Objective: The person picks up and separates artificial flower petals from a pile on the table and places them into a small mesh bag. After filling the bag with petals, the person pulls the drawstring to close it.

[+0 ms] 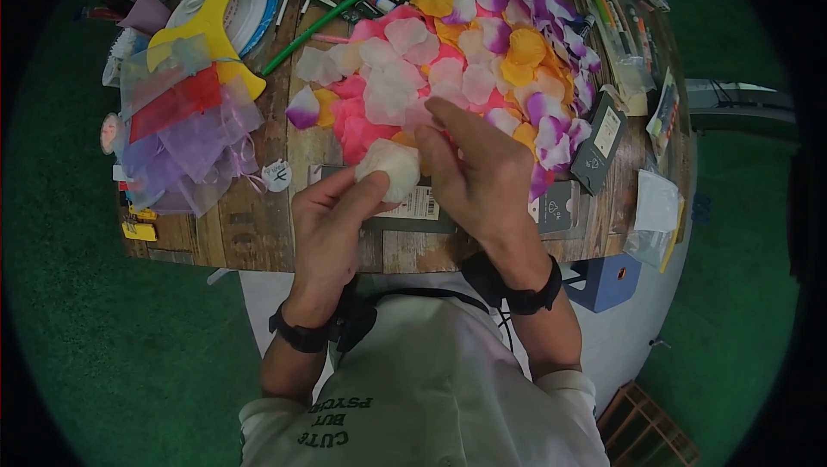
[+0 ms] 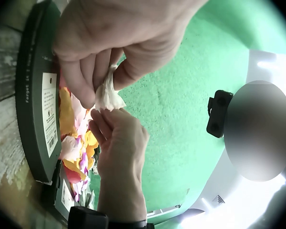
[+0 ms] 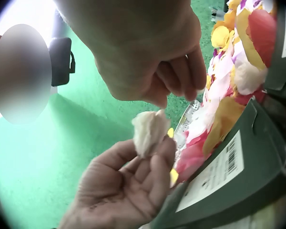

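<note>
A small bundle of cream-white fabric petals (image 1: 389,170) is pinched between the thumb and fingers of my left hand (image 1: 334,219), over the table's front part. Seen from the right wrist, the gathered white petals (image 3: 150,131) stand up out of the left fingertips. My right hand (image 1: 482,172) is just to the right of the bundle, its fingers loosely bent and nothing visible between them. Behind both hands spreads a heap of loose petals (image 1: 392,92) in white, pink, orange and purple. A dark box with a white label (image 1: 422,202) lies beneath the hands.
At the left are sheer organza bags (image 1: 189,144), a yellow Y-shaped piece (image 1: 228,28) and a green stick (image 1: 310,34). Another dark box (image 1: 600,144) leans at the right. Clear packets of pens (image 1: 620,32) line the right edge, and a blue stool (image 1: 603,284) stands below.
</note>
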A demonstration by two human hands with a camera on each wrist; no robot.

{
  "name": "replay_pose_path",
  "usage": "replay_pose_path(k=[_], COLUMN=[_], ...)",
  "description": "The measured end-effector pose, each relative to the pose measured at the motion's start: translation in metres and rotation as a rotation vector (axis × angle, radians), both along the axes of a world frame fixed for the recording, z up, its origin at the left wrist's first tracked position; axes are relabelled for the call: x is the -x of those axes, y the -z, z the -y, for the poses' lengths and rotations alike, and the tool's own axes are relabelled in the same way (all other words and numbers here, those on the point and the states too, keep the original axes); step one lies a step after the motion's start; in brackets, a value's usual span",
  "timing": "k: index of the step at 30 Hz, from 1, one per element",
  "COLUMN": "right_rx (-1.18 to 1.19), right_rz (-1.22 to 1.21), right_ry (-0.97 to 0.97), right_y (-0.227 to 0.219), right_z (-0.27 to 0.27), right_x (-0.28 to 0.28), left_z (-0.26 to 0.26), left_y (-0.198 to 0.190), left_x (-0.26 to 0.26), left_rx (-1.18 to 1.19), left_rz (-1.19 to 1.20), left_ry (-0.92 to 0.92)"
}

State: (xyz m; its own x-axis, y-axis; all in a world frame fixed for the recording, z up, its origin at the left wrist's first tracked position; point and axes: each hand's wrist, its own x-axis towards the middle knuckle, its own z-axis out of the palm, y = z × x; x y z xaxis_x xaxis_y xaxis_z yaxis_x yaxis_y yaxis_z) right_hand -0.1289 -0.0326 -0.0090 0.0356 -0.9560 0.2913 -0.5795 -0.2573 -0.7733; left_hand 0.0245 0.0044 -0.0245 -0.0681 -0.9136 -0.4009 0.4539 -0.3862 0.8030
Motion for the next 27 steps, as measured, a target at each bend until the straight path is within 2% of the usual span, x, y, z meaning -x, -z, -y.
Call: replay_pose_path(k=[2,3,5,9,12,14,15,17,18,20,21,23,27], right_rx=[0.272,0.273,0.387,0.32,0.331,0.323,0.32,0.233,0.233,0.2,0.196,0.217,0.169], right_rz=[-0.265,-0.265,-0.432,-0.577,-0.536,-0.365,-0.367,0.007,0.006,0.141,0.141,0.211,0.167], right_ry=[0.018,0.018,-0.012,-0.026,-0.031,-0.007,-0.006,-0.164,-0.166,-0.431,-0.433,-0.616,-0.655], right_y=[0.014,0.018,0.023,0.027,0.028,0.027,0.024,0.011,0.004,-0.008,-0.012,-0.016,-0.009], right_z=[0.019,0.027,0.04,0.049,0.051,0.047,0.044,0.036,0.032,0.023,0.021,0.018,0.017], right_x=[0.0,-0.001,-0.004,-0.009,-0.005,0.001,0.005,0.012,0.016,0.023,0.021,0.018,0.021], left_z=[-0.001,-0.002,-0.001,-0.003,-0.003,-0.003,-0.002,0.0,0.001,0.002,0.004,0.002,0.001], left_y=[0.002,0.002,0.001,0.0,0.001,0.002,0.003,0.003,0.002,0.001,0.001,0.002,0.0], left_x=[-0.002,-0.002,-0.004,-0.003,-0.006,-0.007,-0.008,-0.008,-0.009,-0.01,-0.011,-0.011,-0.011], left_rx=[0.003,-0.001,0.001,0.0,-0.007,-0.023,-0.026,-0.03,-0.053,-0.079,-0.063,-0.053,-0.013], left_rz=[0.008,0.014,0.022,0.014,0.015,0.016,0.002,-0.013,-0.037,-0.062,-0.086,-0.111,-0.074], left_ry=[-0.032,-0.038,-0.05,-0.055,-0.055,-0.054,-0.043,-0.027,-0.002,0.018,0.06,0.105,0.159])
